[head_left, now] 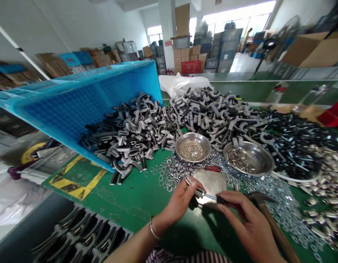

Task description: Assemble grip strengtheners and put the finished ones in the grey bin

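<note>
My left hand [182, 199] pinches a short metal pin stacked with small rings [191, 182] just above the green table. My right hand [240, 215] is closed on a thin tool with a dark handle [212, 198], its tip meeting the pin. Under both lies a small flat metal plate [212, 182]. A wooden-handled hammer [270, 219] rests beside my right hand. Loose metal rings [169, 173] are scattered just beyond the hands.
A tipped blue crate [75, 106] spills grey and black plastic handles [136, 131] across the table. Two steel bowls [193, 147] [249, 157] hold small metal parts. Black parts [295, 142] and metal sleeves [327, 182] lie right. Assembled pieces [83, 237] lie at bottom left.
</note>
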A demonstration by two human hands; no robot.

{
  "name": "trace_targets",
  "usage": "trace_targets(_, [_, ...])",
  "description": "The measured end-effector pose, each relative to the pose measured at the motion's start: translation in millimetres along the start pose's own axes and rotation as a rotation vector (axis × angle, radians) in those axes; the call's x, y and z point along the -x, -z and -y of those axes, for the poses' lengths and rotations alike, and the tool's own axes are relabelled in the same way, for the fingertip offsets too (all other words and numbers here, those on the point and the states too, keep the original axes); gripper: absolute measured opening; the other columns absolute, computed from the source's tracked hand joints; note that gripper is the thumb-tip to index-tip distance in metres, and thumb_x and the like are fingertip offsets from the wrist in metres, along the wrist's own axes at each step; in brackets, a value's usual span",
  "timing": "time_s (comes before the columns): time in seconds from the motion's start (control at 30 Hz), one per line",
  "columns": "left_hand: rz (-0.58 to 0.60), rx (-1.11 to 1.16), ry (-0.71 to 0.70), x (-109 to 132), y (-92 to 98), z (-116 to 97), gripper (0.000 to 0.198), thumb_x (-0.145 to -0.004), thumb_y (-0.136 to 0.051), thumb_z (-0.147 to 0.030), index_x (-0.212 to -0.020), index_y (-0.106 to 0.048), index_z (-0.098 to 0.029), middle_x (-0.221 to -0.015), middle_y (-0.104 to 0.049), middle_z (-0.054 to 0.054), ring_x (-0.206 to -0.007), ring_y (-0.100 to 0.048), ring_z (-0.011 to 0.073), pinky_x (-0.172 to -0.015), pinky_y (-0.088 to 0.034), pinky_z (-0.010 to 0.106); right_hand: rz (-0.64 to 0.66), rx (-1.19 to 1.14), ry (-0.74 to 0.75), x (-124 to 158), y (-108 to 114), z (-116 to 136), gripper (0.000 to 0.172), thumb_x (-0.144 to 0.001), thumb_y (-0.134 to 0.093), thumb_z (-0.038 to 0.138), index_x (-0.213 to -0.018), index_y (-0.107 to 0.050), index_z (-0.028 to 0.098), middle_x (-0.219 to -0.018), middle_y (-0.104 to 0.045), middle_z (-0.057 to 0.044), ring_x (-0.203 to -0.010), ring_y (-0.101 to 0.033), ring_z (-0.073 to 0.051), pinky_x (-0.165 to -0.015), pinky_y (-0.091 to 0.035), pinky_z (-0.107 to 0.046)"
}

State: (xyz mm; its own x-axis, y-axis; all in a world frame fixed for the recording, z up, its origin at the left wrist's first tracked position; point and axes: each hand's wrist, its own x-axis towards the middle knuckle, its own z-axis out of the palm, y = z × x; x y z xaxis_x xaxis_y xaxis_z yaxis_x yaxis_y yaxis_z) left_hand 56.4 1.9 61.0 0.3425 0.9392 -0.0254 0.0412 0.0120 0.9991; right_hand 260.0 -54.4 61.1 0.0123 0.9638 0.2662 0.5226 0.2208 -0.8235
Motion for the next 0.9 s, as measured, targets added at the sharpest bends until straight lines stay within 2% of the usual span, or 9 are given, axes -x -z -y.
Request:
trace_targets(0.07, [0.048,0.012,-0.013,2.8,-1.1,-1.4,0.047,-0.1,-0.035,-0.053,-0.095,-0.064,-0.016,-0.086,-0.063,0.006,-0.08,-0.057,0.0165,-0.077,-0.047,0.029,0.013,-0.022,0.014,7.4,-7.6,1.0,0.012,-0.089,-0.064,0.033,-0.101,-0.064,0.031,-0.102,-0.071,-0.005,-0.094,-0.068,-0.025,-0.082,-0.055,-0.037])
trace_targets(0.17, [0.052,0.018,-0.019,5.5,-2.8,-0.6,0.049,-0.1,-0.033,-0.053,-0.093,-0.065,-0.017,-0.085,-0.064,0.006,-0.081,-0.057,0.0173,-0.08,-0.047,0.03,0.026,-0.053,0.036,14.9,-18.9,2.6,0.015,-0.089,-0.064,0.03,-0.103,-0.064,0.032,-0.104,-0.07,-0.006,-0.097,-0.068,-0.025,-0.085,-0.055,-0.038])
trace_targets(0.33, [0.053,0.019,-0.027,8.0,-0.8,-3.4,0.051,-0.101,-0.029,-0.051,-0.093,-0.065,-0.017,-0.085,-0.063,0.006,-0.081,-0.056,0.0176,-0.079,-0.046,0.03,-0.039,-0.187,-0.068,19.4,-29.9,3.2,0.015,-0.091,-0.062,0.029,-0.105,-0.062,0.031,-0.103,-0.069,-0.006,-0.089,-0.068,-0.023,-0.077,-0.056,-0.035])
trace_targets(0.5, [0.077,-0.076,-0.11,7.8,2.1,-15.4,0.04,-0.103,-0.031,-0.042,-0.096,-0.062,-0.017,-0.092,-0.063,0.005,-0.088,-0.056,0.017,-0.086,-0.043,0.03,0.026,-0.219,0.055,11.4,-26.4,-2.3,0.019,-0.086,-0.069,0.026,-0.103,-0.068,0.031,-0.105,-0.07,-0.006,-0.1,-0.066,-0.026,-0.089,-0.051,-0.039])
trace_targets(0.53, [0.07,-0.107,-0.121,6.1,1.6,-15.4,0.035,-0.102,-0.036,-0.041,-0.096,-0.061,-0.017,-0.092,-0.062,0.005,-0.087,-0.056,0.0167,-0.084,-0.043,0.029,0.061,-0.297,-0.002,7.3,-26.1,-2.5,0.015,-0.086,-0.069,0.028,-0.101,-0.068,0.03,-0.101,-0.071,-0.005,-0.094,-0.067,-0.024,-0.086,-0.052,-0.039])
trace_targets(0.6, [0.05,-0.181,-0.131,0.5,-0.9,-11.0,0.024,-0.098,-0.048,-0.039,-0.094,-0.058,-0.018,-0.087,-0.06,0.003,-0.08,-0.054,0.0156,-0.077,-0.043,0.027,0.167,-0.561,-0.23,-2.0,-28.1,-0.7,0.011,-0.088,-0.067,0.035,-0.092,-0.065,0.026,-0.086,-0.068,-0.003,-0.076,-0.065,-0.02,-0.073,-0.053,-0.034])
trace_targets(0.7, [-0.034,-0.309,-0.128,-10.6,-6.3,3.4,0.019,-0.094,-0.054,-0.035,-0.085,-0.055,-0.018,-0.077,-0.057,0.0,-0.072,-0.051,0.0145,-0.069,-0.04,0.026,0.362,-0.962,-0.583,-12.5,-37.1,5.2,0.03,-0.094,-0.055,0.049,-0.088,-0.061,0.021,-0.072,-0.061,-0.001,-0.058,-0.055,-0.013,-0.052,-0.047,-0.025])
trace_targets(0.8, [-0.116,-0.377,-0.129,-17.6,-8.2,17.3,0.021,-0.094,-0.052,-0.034,-0.079,-0.054,-0.018,-0.072,-0.054,-0.001,-0.068,-0.048,0.0139,-0.067,-0.038,0.026,0.409,-0.977,-0.644,-13.6,-46.6,7.8,0.037,-0.093,-0.056,0.054,-0.086,-0.06,0.018,-0.067,-0.06,0.001,-0.05,-0.05,-0.008,-0.045,-0.04,-0.019])
trace_targets(0.9, [-0.054,-0.339,-0.175,-18.0,-4.9,24.0,0.023,-0.096,-0.05,-0.036,-0.084,-0.057,-0.018,-0.078,-0.058,0.0,-0.072,-0.051,0.0136,-0.07,-0.04,0.025,0.493,-0.937,-0.662,-10.7,-51.3,1.7,0.046,-0.092,-0.051,0.061,-0.074,-0.054,0.019,-0.047,-0.048,0.007,-0.034,-0.035,-0.005,-0.035,-0.028,-0.016])
